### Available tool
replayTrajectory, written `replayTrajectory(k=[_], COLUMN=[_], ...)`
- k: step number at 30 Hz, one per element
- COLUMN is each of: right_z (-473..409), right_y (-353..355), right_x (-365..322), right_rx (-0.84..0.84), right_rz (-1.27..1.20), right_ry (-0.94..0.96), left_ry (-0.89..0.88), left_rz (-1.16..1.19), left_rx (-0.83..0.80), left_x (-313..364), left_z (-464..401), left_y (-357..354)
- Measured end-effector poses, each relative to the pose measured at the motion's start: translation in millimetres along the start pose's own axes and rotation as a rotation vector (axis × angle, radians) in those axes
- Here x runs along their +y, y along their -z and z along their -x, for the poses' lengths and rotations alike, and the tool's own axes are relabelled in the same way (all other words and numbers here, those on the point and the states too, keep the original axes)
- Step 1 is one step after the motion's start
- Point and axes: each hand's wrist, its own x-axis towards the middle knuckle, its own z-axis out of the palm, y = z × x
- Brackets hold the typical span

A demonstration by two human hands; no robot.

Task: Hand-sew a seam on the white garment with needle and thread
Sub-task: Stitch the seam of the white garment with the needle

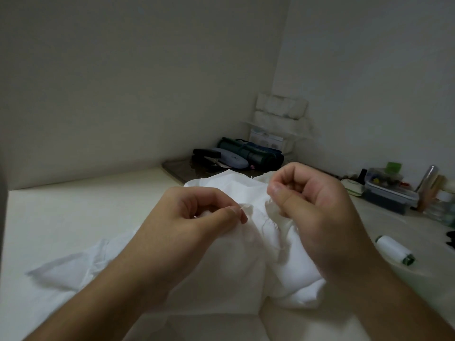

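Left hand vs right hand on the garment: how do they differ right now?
The left hand sits lower and nearer the camera, thumb and forefinger pinching the white garment at the seam edge; the right hand is raised higher, its curled fingers pinching above the seam. A needle can't be made out in either. The thread spool lies beside the right hand, far from the left. Both grip the same bunched seam area.

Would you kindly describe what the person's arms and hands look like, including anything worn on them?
Both forearms are bare as far as the picture's lower edge shows them, with no sleeve or cuff in view. The left hand and the right hand wear no gloves, and no ring, watch or bracelet shows on the fingers or wrists. The thumbnails are short and look unpainted.
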Motion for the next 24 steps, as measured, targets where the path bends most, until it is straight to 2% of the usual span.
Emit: replayTrajectory(k=[4, 11, 14, 18, 20, 22, 24], right_z=[-2.7, -3.2, -2.6, -2.1, -1.1, -0.8, -2.3], right_y=[1.1, 1.2, 3.7, 9.8, 10.6, 9.3, 7.6], right_x=[3.7, 3.6, 0.7, -4.6, -6.1, -7.0, -4.5], right_rx=[0.102, 0.182, 0.066, -0.367, -0.509, -0.475, -0.322], right_rz=[-0.036, -0.068, -0.18, -0.47, -0.54, -0.572, -0.492], right_ry=[-0.017, -0.027, -0.042, -0.116, -0.139, -0.137, -0.152], left_ry=[0.007, -0.001, -0.003, -0.022, -0.049, -0.067, -0.074], left_rz=[-0.005, -0.003, 0.015, 0.02, 0.022, 0.043, 0.056], left_rx=[-0.004, -0.007, 0.03, 0.1, 0.102, 0.104, 0.092], left_x=[0.5, -0.1, -3.6, -5.0, -3.7, -2.3, -1.3], left_z=[0.6, 0.0, -1.7, -2.7, -1.9, -1.7, -1.1], left_y=[-0.2, 0.2, -0.4, 0.9, 1.8, 2.4, 3.1])
